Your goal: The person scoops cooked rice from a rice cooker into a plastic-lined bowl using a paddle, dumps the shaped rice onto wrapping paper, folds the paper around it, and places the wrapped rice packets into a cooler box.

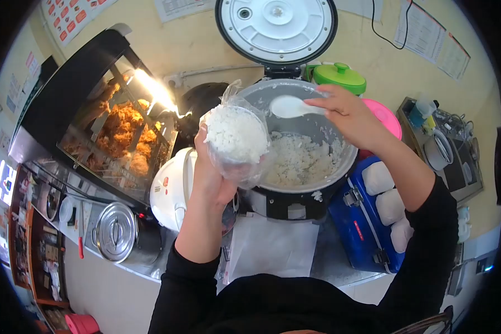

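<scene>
My left hand (211, 167) is wrapped around a clear plastic bag (245, 175) packed with a rounded mound of white rice (236, 135), its opening turned toward me. Between the fingers of my right hand (348, 111) is the handle of a white rice paddle (288, 106), its blade pointing left over the pot. Beneath both sits a large rice cooker (345, 172), its lid (277, 28) raised at the back. Loose cooked rice (298, 158) covers the bottom of its pot, with grains stuck to the wall.
Fried food fills a lit glass display case (111, 128) at left. A white rice cooker (172, 189) and a lidded steel pot (118, 231) stand nearby. Wrapped white bundles (389, 206) lie on a blue cooler box (353, 222) at right. White paper sheets (273, 245) lie in front.
</scene>
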Demonstrator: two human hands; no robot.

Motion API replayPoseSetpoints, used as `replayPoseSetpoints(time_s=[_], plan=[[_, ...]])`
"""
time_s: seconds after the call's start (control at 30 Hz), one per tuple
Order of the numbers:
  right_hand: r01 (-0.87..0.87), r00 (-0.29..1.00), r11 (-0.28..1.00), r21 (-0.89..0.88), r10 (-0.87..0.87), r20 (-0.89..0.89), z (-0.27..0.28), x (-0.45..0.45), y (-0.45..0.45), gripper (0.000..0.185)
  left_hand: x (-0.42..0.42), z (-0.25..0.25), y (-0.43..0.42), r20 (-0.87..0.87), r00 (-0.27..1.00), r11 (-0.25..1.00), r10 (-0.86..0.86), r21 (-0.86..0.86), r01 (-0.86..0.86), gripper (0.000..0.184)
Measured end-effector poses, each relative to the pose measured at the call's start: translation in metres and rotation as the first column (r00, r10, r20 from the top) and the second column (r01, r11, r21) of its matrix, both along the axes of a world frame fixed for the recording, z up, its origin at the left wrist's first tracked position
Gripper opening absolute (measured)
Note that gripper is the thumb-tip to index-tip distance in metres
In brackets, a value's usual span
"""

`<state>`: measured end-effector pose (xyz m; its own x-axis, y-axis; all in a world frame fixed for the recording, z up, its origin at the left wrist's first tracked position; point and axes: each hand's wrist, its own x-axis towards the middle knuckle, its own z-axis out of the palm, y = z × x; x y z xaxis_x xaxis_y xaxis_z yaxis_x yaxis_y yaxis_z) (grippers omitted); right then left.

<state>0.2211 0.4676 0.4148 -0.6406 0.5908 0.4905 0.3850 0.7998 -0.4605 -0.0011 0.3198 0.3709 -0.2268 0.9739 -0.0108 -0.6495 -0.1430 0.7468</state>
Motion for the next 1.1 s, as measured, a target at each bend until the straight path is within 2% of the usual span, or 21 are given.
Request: replayPoseSetpoints(time_s=[0.07,0.13,0.23,0.33,0.37,0.43,0.5,0.57,0.63,0.67,0.73,0.77,0.8,0.83,0.87,0.9,0.97,1.0,1.1], plan=[[-0.013,1.000,0.978,0.206,0.009,0.019,-0.009,0.006,-0.003,0.026,0.006,-0.002,-0.021,0.102,0.994,0.998,-0.043,0.052,0.038,0.069],[0.019,0.998,1.000,-0.011,-0.018,0.061,0.004,0.014,-0.041,0.018,0.011,-0.008,-0.043,0.186,0.979,0.996,-0.079,0.043,0.072,0.071],[-0.009,0.977,0.969,-0.247,0.061,0.203,0.018,0.025,-0.120,0.010,0.013,-0.030,-0.069,0.279,0.945,0.981,-0.170,0.141,0.135,0.070],[-0.187,0.921,0.953,-0.240,0.255,0.296,-0.004,0.042,-0.183,0.012,0.014,-0.052,-0.099,0.292,0.945,0.988,-0.149,0.079,0.132,0.068],[-0.189,0.924,0.926,-0.325,0.280,0.261,-0.019,0.047,-0.199,0.014,0.014,-0.059,-0.109,0.290,0.946,0.990,-0.142,0.042,0.136,0.068],[-0.176,0.938,0.918,-0.354,0.266,0.223,-0.070,0.057,-0.221,0.015,0.013,-0.079,-0.126,0.312,0.938,0.986,-0.152,-0.021,0.167,0.067],[-0.031,0.978,0.852,-0.522,0.133,0.159,-0.122,0.057,-0.238,0.017,0.009,-0.108,-0.142,0.286,0.944,0.976,-0.165,-0.088,0.198,0.067],[0.053,0.972,0.770,-0.636,0.106,0.210,-0.203,0.069,-0.246,0.019,0.012,-0.136,-0.150,0.297,0.944,0.941,-0.145,-0.252,0.224,0.066],[0.146,0.960,0.819,-0.554,0.018,0.280,-0.276,0.073,-0.263,0.023,0.016,-0.168,-0.156,0.252,0.955,0.904,-0.158,-0.351,0.242,0.066],[0.173,0.939,0.863,-0.476,0.002,0.344,-0.294,0.074,-0.272,0.024,0.019,-0.183,-0.159,0.272,0.950,0.897,-0.151,-0.367,0.248,0.062],[0.210,0.887,0.926,-0.315,-0.045,0.460,-0.316,0.077,-0.297,0.026,0.026,-0.220,-0.155,0.085,0.991,0.856,-0.105,-0.500,0.133,0.058],[0.223,0.890,0.923,-0.312,-0.063,0.451,-0.319,0.077,-0.306,0.027,0.032,-0.230,-0.154,-0.012,0.996,0.830,-0.092,-0.554,0.070,0.057],[0.236,0.894,0.923,-0.305,-0.082,0.441,-0.320,0.076,-0.312,0.028,0.049,-0.226,-0.152,-0.089,0.996,0.848,-0.026,-0.529,-0.025,0.048],[0.248,0.896,0.922,-0.297,-0.101,0.433,-0.321,0.076,-0.316,0.028,0.059,-0.238,-0.150,-0.395,0.916,0.902,-0.076,-0.419,-0.106,0.045],[0.253,0.892,0.920,-0.299,-0.103,0.440,-0.320,0.076,-0.319,0.028,0.068,-0.258,-0.149,-0.662,0.744,0.947,-0.087,-0.286,-0.144,0.043],[0.257,0.889,0.920,-0.297,-0.105,0.446,-0.317,0.076,-0.317,0.027,0.077,-0.263,-0.146,-0.864,0.500,0.981,-0.054,-0.140,-0.136,0.041],[0.269,0.883,0.917,-0.294,-0.113,0.456,-0.316,0.073,-0.318,0.027,0.098,-0.262,-0.152,-0.999,0.031,0.999,-0.040,-0.041,-0.031,0.037],[0.276,0.878,0.916,-0.292,-0.117,0.464,-0.317,0.073,-0.318,0.027,0.105,-0.259,-0.155,-0.978,-0.210,0.999,-0.003,-0.011,0.035,0.035],[0.275,0.871,0.931,-0.241,-0.135,0.472,-0.324,0.073,-0.315,0.025,0.114,-0.264,-0.154,-0.947,-0.231,0.975,0.223,0.214,0.060,0.027]])
